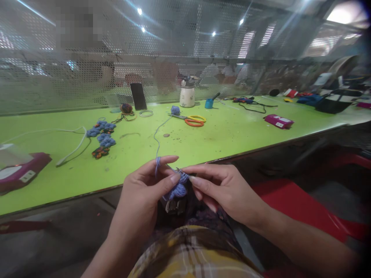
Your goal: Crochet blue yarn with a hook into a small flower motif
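Note:
A blue crochet flower (178, 190) with puffy petals is pinched between the thumb and fingers of my left hand (145, 185), just off the table's near edge. A strand of blue yarn (157, 143) loops round my left index finger and runs back over the table to a small blue yarn ball (175, 110). My right hand (220, 187) is closed at the flower's right side, fingertips touching its upper edge. Between the hands shows the thin tip of what looks like a crochet hook (177, 169); my right fingers hide the rest.
Orange-and-yellow scissors (194, 120) lie on the green table (232, 135) by the yarn ball. Finished crochet flowers (106, 139), a multicolour yarn ball (126, 108) and a phone (138, 96) are leftward. Behind stand a white bottle (187, 94) and blue cup (209, 103). A red stool (298, 208) is lower right.

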`<state>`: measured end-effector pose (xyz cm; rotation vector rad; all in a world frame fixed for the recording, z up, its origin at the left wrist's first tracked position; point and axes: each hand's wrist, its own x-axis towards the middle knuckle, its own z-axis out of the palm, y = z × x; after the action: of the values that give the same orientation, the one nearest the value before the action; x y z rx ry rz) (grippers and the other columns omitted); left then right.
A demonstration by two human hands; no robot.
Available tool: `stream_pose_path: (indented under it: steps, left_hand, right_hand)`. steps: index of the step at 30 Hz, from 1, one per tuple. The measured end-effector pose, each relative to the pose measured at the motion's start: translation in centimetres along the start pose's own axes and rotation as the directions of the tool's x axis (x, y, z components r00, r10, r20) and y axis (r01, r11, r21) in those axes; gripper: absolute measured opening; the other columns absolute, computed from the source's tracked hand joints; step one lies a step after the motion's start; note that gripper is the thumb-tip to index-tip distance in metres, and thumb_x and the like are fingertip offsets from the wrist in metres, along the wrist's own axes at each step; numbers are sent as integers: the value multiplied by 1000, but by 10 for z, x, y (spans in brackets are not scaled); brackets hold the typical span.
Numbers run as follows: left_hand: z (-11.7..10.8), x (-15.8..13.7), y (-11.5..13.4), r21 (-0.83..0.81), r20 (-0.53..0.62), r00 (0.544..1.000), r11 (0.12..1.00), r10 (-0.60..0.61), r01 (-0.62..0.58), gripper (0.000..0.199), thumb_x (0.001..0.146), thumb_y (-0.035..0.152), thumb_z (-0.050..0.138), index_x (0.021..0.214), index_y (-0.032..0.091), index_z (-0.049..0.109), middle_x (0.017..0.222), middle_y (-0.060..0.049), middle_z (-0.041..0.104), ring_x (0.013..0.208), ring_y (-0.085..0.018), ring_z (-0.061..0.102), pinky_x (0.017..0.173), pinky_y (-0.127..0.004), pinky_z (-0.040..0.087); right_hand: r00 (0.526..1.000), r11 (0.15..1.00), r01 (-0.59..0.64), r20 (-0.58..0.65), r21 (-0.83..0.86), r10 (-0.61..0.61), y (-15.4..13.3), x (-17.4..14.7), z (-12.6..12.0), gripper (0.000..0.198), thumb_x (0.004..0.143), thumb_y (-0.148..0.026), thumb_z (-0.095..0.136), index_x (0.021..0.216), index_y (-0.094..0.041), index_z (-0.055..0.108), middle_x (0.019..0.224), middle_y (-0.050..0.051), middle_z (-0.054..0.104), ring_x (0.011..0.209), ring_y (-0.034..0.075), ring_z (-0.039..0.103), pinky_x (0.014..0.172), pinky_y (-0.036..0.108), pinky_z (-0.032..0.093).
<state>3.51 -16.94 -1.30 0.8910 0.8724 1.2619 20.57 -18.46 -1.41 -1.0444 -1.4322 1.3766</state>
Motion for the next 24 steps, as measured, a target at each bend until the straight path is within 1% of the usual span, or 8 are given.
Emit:
stream_pose_path:
  steps: [5,8,10,12,13,15,21,24]
  left_hand:
    - [0,-1,-2,63,-11,999,997,44,-43,26,66,18,85,91,22,79,68,3,67,64,-9,62,65,-19,50]
    - [2,-4,-4,148,-55,991,983,121,-112,26,68,20,84,93,24,79,71,3,67,67,-10,61,66,-20,49]
    - [5,-7,-5,209,-102,979,966,174,-150,26,68,20,84,93,24,79,70,3,67,67,-11,60,67,-21,49]
    - [8,-9,-5,278,-140,964,944,224,-179,26,67,20,83,93,24,79,69,3,68,66,-11,58,66,-22,48]
    - [9,-10,-5,314,-149,958,930,246,-190,26,68,21,83,93,23,79,69,3,68,66,-12,58,66,-22,48]
    - [10,-11,-5,372,-150,946,903,289,-217,25,68,21,81,94,23,79,69,2,68,65,-13,58,65,-23,48]
    - [12,-13,-7,496,-145,900,818,410,-292,22,72,19,77,92,25,79,70,2,70,66,-15,60,65,-25,48]
    - [13,-14,-8,510,-153,887,803,436,-307,21,72,19,77,92,26,79,71,3,70,66,-14,60,66,-24,48]
  right_hand:
    - [999,996,-47,18,-76,48,-3,-1,-1,34,91,-24,58,122,-14,69,59,-4,54,38,3,40,38,16,33]
    - [1000,976,11,-5,-219,-13,-7,-2,-1,34,91,-19,55,122,-16,69,63,-2,58,43,5,44,40,17,37]
    - [994,942,95,-19,-322,-106,-10,-3,0,32,90,-14,55,117,-18,72,75,2,68,56,9,56,51,20,47]
    - [982,905,167,-19,-392,-190,-10,-4,0,33,89,-11,54,114,-20,74,88,4,74,78,15,66,70,26,54]
    - [976,890,191,-15,-414,-216,-9,-4,0,33,89,-10,54,114,-21,74,92,5,75,88,17,68,78,29,55]
    - [965,865,230,-6,-446,-260,-6,-5,0,37,89,-9,51,115,-22,73,95,4,76,97,19,69,87,32,54]
    - [918,746,352,53,-565,-393,2,-10,-2,46,88,-2,46,124,-20,67,109,6,73,100,18,68,92,32,52]
    - [894,635,372,79,-677,-441,4,-13,-1,46,89,-3,44,128,-16,64,99,10,72,86,18,66,79,32,53]
